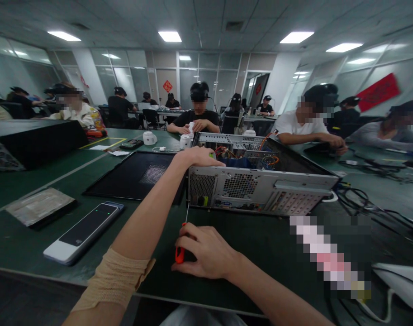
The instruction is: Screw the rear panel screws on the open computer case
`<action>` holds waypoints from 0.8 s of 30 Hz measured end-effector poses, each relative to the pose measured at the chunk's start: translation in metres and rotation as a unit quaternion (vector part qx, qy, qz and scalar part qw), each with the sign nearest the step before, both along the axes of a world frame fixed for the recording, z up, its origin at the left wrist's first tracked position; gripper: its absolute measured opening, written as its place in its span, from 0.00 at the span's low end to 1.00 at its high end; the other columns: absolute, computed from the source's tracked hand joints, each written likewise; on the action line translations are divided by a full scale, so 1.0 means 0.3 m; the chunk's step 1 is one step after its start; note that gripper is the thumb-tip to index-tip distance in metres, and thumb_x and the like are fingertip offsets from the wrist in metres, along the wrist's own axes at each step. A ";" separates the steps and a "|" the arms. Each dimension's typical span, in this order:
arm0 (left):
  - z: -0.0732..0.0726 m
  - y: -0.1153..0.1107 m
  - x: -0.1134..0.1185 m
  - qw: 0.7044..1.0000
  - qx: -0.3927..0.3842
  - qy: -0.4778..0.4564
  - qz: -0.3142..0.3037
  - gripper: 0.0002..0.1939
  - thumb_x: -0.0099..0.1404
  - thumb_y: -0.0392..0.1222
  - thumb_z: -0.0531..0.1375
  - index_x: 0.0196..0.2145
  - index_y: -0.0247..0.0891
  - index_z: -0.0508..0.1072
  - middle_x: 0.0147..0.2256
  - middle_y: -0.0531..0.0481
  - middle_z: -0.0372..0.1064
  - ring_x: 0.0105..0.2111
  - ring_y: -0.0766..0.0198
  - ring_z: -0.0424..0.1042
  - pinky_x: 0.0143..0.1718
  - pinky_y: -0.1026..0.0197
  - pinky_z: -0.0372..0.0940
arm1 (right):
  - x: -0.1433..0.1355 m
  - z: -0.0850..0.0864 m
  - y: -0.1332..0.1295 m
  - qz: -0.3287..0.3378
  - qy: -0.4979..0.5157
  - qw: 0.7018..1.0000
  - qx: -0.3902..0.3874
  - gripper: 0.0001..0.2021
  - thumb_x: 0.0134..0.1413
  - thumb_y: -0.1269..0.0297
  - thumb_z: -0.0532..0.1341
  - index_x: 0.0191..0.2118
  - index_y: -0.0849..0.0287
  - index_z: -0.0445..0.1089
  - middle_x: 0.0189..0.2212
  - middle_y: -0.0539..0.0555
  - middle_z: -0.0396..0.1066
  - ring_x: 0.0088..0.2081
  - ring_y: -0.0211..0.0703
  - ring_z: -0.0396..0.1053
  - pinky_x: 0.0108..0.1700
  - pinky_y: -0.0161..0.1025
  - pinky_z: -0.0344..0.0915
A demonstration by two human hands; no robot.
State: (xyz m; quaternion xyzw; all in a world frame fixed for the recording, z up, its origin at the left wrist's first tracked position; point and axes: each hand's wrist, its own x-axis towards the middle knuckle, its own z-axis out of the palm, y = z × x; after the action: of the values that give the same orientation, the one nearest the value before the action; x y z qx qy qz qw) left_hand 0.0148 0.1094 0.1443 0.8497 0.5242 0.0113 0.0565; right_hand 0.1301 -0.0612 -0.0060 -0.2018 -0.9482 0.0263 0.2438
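A computer case [231, 186] lies on its side with its inside exposed and its grey rear panel facing me. My left hand [201, 157] rests on the case's upper left corner, fingers stretched along the top edge; some fingertips are hard to see. Closed around the orange-and-black handle of a screwdriver [179, 254] is my right hand [206, 251]. The thin shaft points up at the lower left corner of the rear panel. Whether the tip touches a screw is too small to tell.
Left of the case lies a black side panel [131, 174]. Nearer me are a power bank-like device [86, 226] and a flat silver box [40, 206]. A second black case [36, 140] stands at far left. Black cables [365, 203] spread on the right. People sit across the table.
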 end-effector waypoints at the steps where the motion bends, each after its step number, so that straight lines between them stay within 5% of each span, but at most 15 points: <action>1: -0.001 0.001 -0.001 1.000 0.000 0.000 0.000 0.50 0.56 0.78 0.51 0.66 0.41 0.60 0.63 0.40 0.60 0.59 0.42 0.63 0.56 0.47 0.58 | -0.001 -0.002 0.000 0.010 -0.002 1.000 0.004 0.21 0.59 0.44 0.61 0.45 0.58 0.69 0.44 0.55 0.68 0.35 0.38 0.68 0.33 0.36 0.64; 9: -0.007 0.015 -0.005 1.000 0.006 -0.002 -0.015 0.50 0.56 0.77 0.51 0.66 0.40 0.61 0.63 0.41 0.61 0.58 0.42 0.63 0.57 0.49 0.58 | -0.014 0.022 -0.007 0.009 0.010 1.000 0.002 0.26 0.60 0.45 0.61 0.54 0.60 0.66 0.41 0.57 0.69 0.42 0.45 0.65 0.38 0.40 0.65; 15: -0.003 0.006 -0.003 1.000 0.000 -0.004 0.004 0.49 0.55 0.76 0.52 0.67 0.45 0.59 0.65 0.44 0.58 0.60 0.41 0.60 0.58 0.46 0.57 | -0.007 0.012 -0.001 0.015 -0.035 0.998 -0.041 0.18 0.59 0.47 0.63 0.41 0.59 0.68 0.44 0.55 0.73 0.40 0.41 0.71 0.36 0.36 0.65; 24: -0.010 0.017 -0.006 1.000 0.001 -0.007 0.000 0.50 0.55 0.77 0.52 0.66 0.46 0.60 0.63 0.44 0.61 0.59 0.42 0.62 0.57 0.46 0.58 | -0.001 0.021 -0.018 0.020 -0.007 1.000 -0.019 0.17 0.63 0.52 0.59 0.49 0.58 0.70 0.48 0.55 0.72 0.39 0.41 0.74 0.32 0.36 0.66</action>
State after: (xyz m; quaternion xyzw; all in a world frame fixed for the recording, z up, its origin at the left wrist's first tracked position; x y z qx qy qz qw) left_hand 0.0130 0.1144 0.1414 0.8496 0.5238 0.0174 0.0592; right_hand 0.1297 -0.0665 0.0004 -0.1878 -0.9531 0.0477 0.2323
